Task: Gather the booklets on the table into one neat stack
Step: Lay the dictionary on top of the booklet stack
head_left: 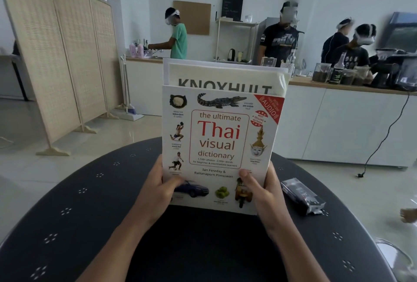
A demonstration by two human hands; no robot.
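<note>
I hold a bundle of booklets upright, its lower edge resting on the round dark table [90,202]. In front is the white Thai visual dictionary [216,142]. Behind it stands a taller cream booklet [225,76] printed KNOXHULT, with white sheets behind that. My left hand [155,191] grips the bundle's lower left edge, thumb on the cover. My right hand [261,191] grips the lower right edge, thumb on the cover too.
A dark plastic-wrapped packet [302,196] lies on the table to the right of my right hand. Beyond the table stand a white counter [338,123] with jars and a coffee machine, several people, and a folding wicker screen [56,56] at left.
</note>
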